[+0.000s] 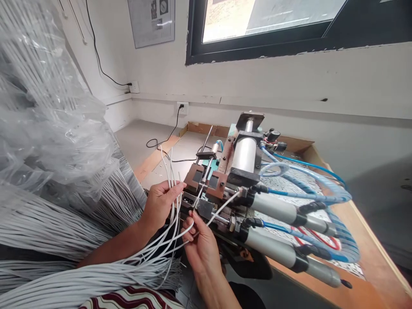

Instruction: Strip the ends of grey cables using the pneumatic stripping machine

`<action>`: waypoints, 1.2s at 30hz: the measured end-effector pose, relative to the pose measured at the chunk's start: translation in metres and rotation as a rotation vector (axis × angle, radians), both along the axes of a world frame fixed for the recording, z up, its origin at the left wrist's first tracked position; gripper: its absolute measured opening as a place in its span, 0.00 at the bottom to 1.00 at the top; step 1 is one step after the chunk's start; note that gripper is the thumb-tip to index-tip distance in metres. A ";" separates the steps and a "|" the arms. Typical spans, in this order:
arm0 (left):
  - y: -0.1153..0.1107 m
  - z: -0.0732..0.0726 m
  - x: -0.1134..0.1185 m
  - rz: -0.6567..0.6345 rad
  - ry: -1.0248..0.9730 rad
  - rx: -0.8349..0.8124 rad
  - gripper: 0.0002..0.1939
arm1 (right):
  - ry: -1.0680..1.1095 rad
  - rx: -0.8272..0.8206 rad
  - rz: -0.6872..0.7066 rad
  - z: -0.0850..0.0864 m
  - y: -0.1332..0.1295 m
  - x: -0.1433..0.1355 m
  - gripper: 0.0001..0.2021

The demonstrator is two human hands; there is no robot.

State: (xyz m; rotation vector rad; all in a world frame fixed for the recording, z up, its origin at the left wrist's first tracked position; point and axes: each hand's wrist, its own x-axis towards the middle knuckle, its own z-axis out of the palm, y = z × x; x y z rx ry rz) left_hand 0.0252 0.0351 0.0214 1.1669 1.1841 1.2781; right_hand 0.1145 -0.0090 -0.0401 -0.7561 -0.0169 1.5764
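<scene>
My left hand (161,201) is closed around several white cables (173,180), whose ends point up past the fingers. My right hand (200,240) pinches one white cable (186,232) just in front of the machine's jaws. That cable's end reaches toward the gap between the dark blocks of the pneumatic machine (206,206); whether it sits inside the gap is hard to tell. Another pale cable (222,207) curves over the machine's front near my right fingers. Long bundles of cable (106,274) run from the left under my wrists.
Plastic-wrapped cable bundles (54,128) hang at the left. Silver cylinders (273,208) and blue air hoses (334,195) extend to the right of the machine. A wooden-edged bench (363,219) carries it. Behind are a wall socket (183,108), a black cord and a window.
</scene>
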 end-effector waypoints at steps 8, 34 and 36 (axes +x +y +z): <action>-0.009 -0.002 0.002 -0.120 0.212 0.048 0.11 | -0.439 0.148 0.116 -0.008 -0.014 -0.001 0.14; -0.024 -0.019 -0.009 -0.178 0.191 0.034 0.17 | -0.114 0.112 0.068 -0.002 -0.010 -0.001 0.11; -0.029 -0.027 -0.014 -0.184 0.198 0.059 0.20 | -0.160 0.198 0.112 -0.001 -0.012 -0.001 0.11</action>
